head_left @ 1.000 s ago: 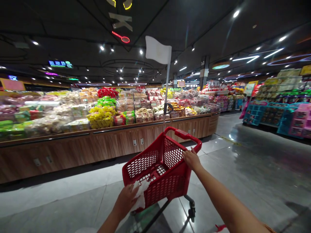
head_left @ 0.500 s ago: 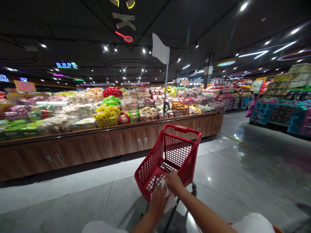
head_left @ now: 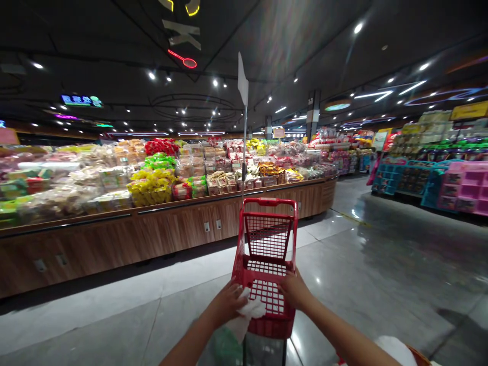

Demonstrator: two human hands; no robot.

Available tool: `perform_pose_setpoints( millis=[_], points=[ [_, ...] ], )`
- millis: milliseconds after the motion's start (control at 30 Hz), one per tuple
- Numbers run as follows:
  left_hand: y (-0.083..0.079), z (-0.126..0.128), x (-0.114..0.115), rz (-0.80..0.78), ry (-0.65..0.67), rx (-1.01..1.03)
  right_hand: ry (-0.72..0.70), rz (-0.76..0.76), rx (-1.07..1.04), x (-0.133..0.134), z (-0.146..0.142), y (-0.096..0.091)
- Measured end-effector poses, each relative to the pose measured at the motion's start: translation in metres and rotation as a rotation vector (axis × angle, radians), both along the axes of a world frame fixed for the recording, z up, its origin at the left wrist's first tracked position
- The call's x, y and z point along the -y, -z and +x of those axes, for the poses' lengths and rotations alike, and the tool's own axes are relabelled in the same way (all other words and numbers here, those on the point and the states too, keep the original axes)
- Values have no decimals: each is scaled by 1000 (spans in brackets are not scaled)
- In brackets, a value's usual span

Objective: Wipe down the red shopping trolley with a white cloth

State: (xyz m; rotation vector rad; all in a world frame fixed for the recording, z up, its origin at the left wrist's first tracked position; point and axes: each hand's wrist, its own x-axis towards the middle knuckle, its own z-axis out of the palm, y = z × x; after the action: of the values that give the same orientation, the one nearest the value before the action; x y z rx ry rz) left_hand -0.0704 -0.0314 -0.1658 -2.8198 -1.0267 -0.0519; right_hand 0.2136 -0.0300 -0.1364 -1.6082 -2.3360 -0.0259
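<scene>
A small red plastic shopping cart with lattice walls stands in front of me. A pole with a white flag rises behind its handle. Crumpled white tissue or thin cloth hangs from my left hand, which is closed on it at the near left side of the basket. My right hand grips the right side wall of the cart, its fingers curled over toward the inside. Through the basket's floor grid the grey floor shows.
A long wood-panelled display counter runs behind the cart, piled with packaged snacks. Farther right stand teal racks and a pink rack. Shiny grey floor extends on the right. Something greenish shows below my left hand.
The cart has turned to face me more squarely. My hands, close together at the white tissue before, have moved apart; the right now grips the cart's right side.
</scene>
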Motion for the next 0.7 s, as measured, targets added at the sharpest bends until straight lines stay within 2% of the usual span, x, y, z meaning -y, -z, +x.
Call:
perform_pose_setpoints(
  millis=[100,200,300,333,400,467,533,600,633,700],
  points=[
    [12,20,2,19,-12,34,-90,-183,-71,32,-17,23],
    [16,22,1,51,54,72,-113,-188,-40,51,-19,45],
    [-3,7,-13,61,177,93,-123,-133,22,52,-4,55],
    [-13,2,-19,72,172,121,-129,-121,27,50,3,56],
    [-36,-2,-30,117,51,217,-133,-100,17,46,15,54],
    [-51,4,-37,152,-114,300,-115,-107,1,43,24,49],
    [-49,20,-37,105,-157,306,-100,-179,-27,38,29,36],
    [-33,38,-31,7,-92,267,-93,-243,-100,32,30,13],
    [-21,47,-27,-16,-81,271,-90,-220,-148,28,30,-3],
    [2,60,-21,-7,-135,320,-86,-11,-233,21,28,-44]
  ],
)
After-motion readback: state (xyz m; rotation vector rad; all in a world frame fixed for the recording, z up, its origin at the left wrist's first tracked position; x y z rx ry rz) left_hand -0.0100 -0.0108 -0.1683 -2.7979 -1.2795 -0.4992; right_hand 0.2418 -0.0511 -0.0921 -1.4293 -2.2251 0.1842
